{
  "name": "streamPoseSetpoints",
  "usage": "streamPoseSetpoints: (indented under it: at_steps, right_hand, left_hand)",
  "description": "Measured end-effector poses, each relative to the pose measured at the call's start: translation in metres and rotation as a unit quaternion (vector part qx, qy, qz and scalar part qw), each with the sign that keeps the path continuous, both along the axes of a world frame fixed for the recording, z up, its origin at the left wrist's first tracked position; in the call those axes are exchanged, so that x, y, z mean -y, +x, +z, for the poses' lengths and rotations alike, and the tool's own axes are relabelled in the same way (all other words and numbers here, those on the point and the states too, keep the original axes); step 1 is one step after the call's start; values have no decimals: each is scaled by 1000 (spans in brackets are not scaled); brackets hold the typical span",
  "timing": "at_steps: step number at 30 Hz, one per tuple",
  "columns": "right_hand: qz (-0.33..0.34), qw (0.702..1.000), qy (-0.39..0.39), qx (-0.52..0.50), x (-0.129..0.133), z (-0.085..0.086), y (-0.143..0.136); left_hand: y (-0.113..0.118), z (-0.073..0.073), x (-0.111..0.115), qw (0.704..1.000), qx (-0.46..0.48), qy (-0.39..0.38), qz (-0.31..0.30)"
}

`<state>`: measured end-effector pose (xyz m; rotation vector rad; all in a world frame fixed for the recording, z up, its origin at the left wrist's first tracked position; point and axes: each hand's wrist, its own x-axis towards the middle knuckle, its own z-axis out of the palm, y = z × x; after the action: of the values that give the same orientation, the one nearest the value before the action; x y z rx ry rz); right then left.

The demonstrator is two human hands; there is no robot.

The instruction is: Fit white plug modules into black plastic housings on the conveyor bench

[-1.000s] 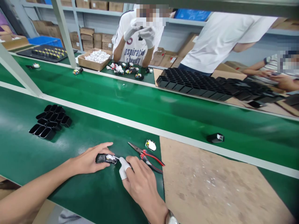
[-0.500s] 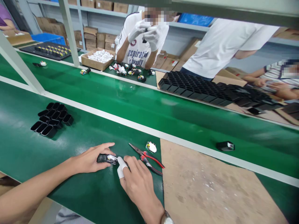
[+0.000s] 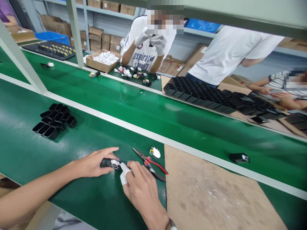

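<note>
My left hand [image 3: 94, 163] holds a black casing [image 3: 105, 163] low over the green table, its open end facing right with a white and metallic part showing inside. My right hand [image 3: 141, 182], a white cot on one finger, is closed at that open end; a small dark thing shows between its fingers, too hidden to name. Red-handled pliers [image 3: 153, 164] lie just beyond my right hand, jaws pointing up and left. Beside them rests a small circuit board with a white top [image 3: 155, 152].
Several black casings [image 3: 50, 131] stand at the left. A brown board [image 3: 216, 191] lies at the right. Behind a white rail [image 3: 115, 119], a green belt carries a black casing [image 3: 239, 157]. Across it, a gloved person [image 3: 144, 48] works near a box of white parts [image 3: 102, 65].
The casing on the belt has shifted right. The scene has dropped slightly in view. Both of my hands keep almost the same pose at the casing.
</note>
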<state>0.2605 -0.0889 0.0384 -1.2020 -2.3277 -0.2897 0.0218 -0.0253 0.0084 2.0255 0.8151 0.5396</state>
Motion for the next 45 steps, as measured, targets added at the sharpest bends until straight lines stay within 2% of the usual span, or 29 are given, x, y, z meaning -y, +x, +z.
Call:
streamPoseSetpoints:
  at_steps: [4, 6, 9, 11, 14, 18, 21, 29, 31, 34, 38, 41, 45]
  right_hand:
    - [-8, 998, -22, -52, -2, 3, 8]
    - [-34, 996, -33, -74, -4, 0, 15]
    - [-87, 994, -48, -50, -6, -11, 24]
    - [-99, 993, -60, -20, -7, -19, 26]
    - [-87, 994, -71, -18, -7, -23, 25]
    - [-62, 994, -56, -66, -5, -15, 18]
    - [-46, 995, -44, -82, -4, -11, 15]
    - [-94, 993, -63, 23, -8, -33, 19]
    - [-86, 994, -62, 15, -9, -33, 19]
    - [-41, 995, -64, -58, -8, -25, 15]
    - [52, 980, -98, -165, -5, -13, 6]
    - [83, 976, -130, -155, -3, -11, 0]
    - [88, 975, -165, -123, -3, -16, 1]
  left_hand:
    - [0, -1, 0, 1000, 6, 5, -1]
    - [0, -1, 1, 1000, 4, 8, -2]
    - [-2, -2, 2, 1000, -10, 24, 2]
    - [-4, -2, 1, 999, -21, 41, 6]
    - [-6, -2, -2, 997, -4, 81, -5]
    - [-5, -4, -6, 982, 78, 162, -49]
    - [-5, -6, -7, 976, 97, 186, -50]
    - [-4, -2, -5, 975, 66, 205, -57]
    - [-3, 0, -5, 973, 67, 214, -59]
    - [-2, -1, -5, 973, 82, 206, -64]
    - [-6, -4, -1, 992, 37, 115, -25]
    - [-9, -6, 1, 997, 8, 71, 0]
    - [-9, -8, 1, 997, 9, 79, -8]
